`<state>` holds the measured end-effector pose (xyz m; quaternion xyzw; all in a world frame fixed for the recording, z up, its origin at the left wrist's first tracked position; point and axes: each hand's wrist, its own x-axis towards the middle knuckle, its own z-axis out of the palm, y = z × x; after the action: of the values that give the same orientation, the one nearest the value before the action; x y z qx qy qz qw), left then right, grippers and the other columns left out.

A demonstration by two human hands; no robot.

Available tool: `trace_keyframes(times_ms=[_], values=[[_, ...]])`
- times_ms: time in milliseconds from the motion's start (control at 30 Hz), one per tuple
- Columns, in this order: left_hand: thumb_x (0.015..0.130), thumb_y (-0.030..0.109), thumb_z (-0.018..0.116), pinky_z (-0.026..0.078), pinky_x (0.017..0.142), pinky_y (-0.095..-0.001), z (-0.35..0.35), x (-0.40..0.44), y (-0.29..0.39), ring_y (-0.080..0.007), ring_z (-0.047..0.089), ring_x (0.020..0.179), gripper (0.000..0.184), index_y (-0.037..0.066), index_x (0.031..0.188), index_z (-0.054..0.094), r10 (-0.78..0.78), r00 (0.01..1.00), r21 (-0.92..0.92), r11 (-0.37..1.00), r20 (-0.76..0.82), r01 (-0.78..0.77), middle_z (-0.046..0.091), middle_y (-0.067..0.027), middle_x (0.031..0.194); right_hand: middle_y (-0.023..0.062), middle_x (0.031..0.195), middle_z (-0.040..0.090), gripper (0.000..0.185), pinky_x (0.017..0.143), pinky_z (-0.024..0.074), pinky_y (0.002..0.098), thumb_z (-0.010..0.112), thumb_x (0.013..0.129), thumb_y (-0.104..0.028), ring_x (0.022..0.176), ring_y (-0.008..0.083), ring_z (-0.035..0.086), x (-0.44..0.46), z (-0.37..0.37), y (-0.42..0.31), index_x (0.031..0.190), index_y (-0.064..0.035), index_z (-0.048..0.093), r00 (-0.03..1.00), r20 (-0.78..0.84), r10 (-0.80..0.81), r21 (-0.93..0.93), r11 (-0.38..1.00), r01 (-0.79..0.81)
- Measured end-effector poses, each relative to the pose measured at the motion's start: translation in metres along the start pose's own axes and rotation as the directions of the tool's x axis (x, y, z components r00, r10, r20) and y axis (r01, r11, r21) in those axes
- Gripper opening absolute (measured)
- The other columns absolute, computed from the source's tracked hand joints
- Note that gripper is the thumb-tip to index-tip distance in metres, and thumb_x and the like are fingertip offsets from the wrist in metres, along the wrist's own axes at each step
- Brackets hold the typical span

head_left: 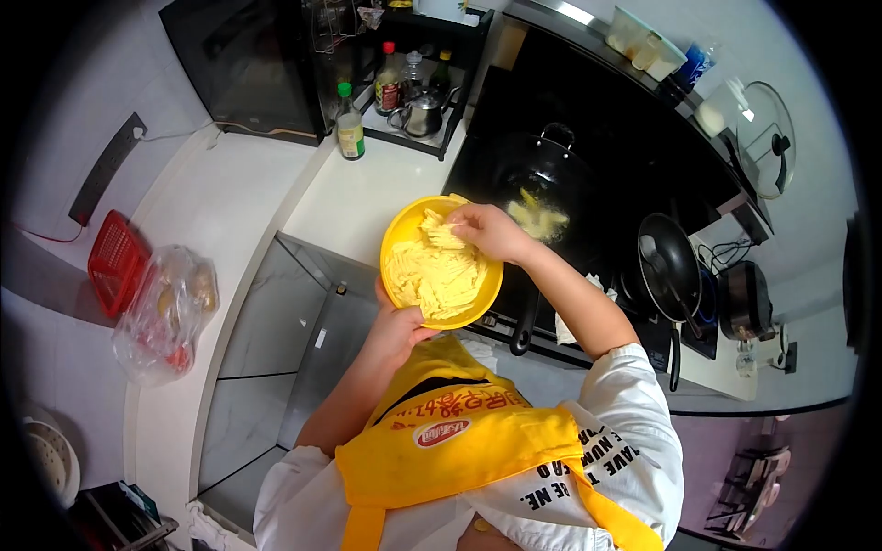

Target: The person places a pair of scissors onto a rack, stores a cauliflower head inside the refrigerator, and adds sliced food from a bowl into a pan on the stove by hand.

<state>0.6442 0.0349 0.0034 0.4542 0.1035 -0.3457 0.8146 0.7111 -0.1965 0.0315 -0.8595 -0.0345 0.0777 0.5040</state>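
Nearest my camera I have the wearer's yellow apron [459, 455], tied over a white shirt [634, 404] with black lettering. In this head view, my only one, I see the yellow bowl [491, 298] held just beyond the apron, beside the stove [487, 161], filled with pale yellow strips [436, 280]. The left hand [404, 326] clasps the bowl's near left side, thumb over the rim and fingers curled around the outside. The right hand [487, 230] reaches in over the far right of the rim, its fingers drawn together and pinching some of the strips.

On the stove, just to the right of the bowl, I make out a black wok [565, 179], with yellow pieces [540, 219] lying in its bottom. Farther right sits a frying pan [668, 253] with a utensil in it. Beyond the bowl I see a green-capped bottle [350, 129] on the white counter, near a black rack [450, 138] that holds a metal pot [423, 117] and more bottles. At the far left, a clear plastic bag [170, 312] lies against a red basket [115, 262].
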Motion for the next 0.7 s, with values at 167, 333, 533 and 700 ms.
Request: trace_keyframes(times_ms=[167, 333, 533, 700], values=[[0.075, -0.012, 0.041, 0.051, 0.092, -0.054, -0.002, 0.002, 0.002, -0.0374, 0.052, 0.123, 0.087, 0.023, 0.144, 0.002, -0.004, 1.0, 0.01, 1.0, 0.015, 0.004, 0.035, -0.0193, 0.144, 0.0015, 0.087, 0.067, 0.017, 0.061, 0.0504, 0.0222, 0.062, 0.092, -0.012, 0.072, 0.0071, 0.06, 0.007, -0.045, 0.012, 0.106, -0.0031, 0.065, 0.984, -0.046, 0.172, 0.253, 0.955, -0.155], [0.074, -0.013, 0.04, 0.051, 0.092, -0.0546, 0.001, 0.015, 0.0, -0.038, 0.051, 0.124, 0.087, 0.024, 0.144, 0.003, 0.009, 1.0, -0.023, 1.0, 0.009, -0.009, 0.035, -0.019, 0.143, 0.0082, 0.09, 0.069, 0.015, 0.067, 0.0516, 0.0285, 0.065, 0.088, -0.011, 0.081, 0.0153, 0.065, -0.017, -0.028, -0.02, 0.101, -0.004, 0.067, 0.983, -0.058, -0.173, -0.252, 0.956, 0.153], [0.077, -0.01, 0.044, 0.053, 0.089, -0.0509, 0.012, 0.02, 0.006, -0.0356, 0.055, 0.118, 0.079, 0.024, 0.138, 0.009, -0.027, 0.999, -0.043, 0.999, 0.027, 0.028, 0.037, -0.0176, 0.139, 0.0112, 0.085, 0.066, 0.017, 0.07, 0.0509, 0.0389, 0.07, 0.078, -0.016, 0.081, 0.0306, 0.064, -0.007, 0.001, -0.022, 0.093, -0.0069, 0.068, 0.887, 0.018, -0.461, -0.7, 0.628, 0.34], [0.075, -0.012, 0.042, 0.051, 0.091, -0.0553, 0.012, 0.018, 0.008, -0.0381, 0.054, 0.12, 0.082, 0.022, 0.142, 0.009, -0.033, 0.999, -0.051, 0.998, 0.006, 0.033, 0.035, -0.0189, 0.142, 0.0076, 0.07, 0.063, 0.019, 0.06, 0.0486, 0.0278, 0.076, 0.079, -0.015, 0.063, 0.0134, 0.061, 0.003, -0.011, -0.011, 0.092, -0.0032, 0.068, 0.973, -0.2, -0.12, -0.199, 0.977, 0.079]])
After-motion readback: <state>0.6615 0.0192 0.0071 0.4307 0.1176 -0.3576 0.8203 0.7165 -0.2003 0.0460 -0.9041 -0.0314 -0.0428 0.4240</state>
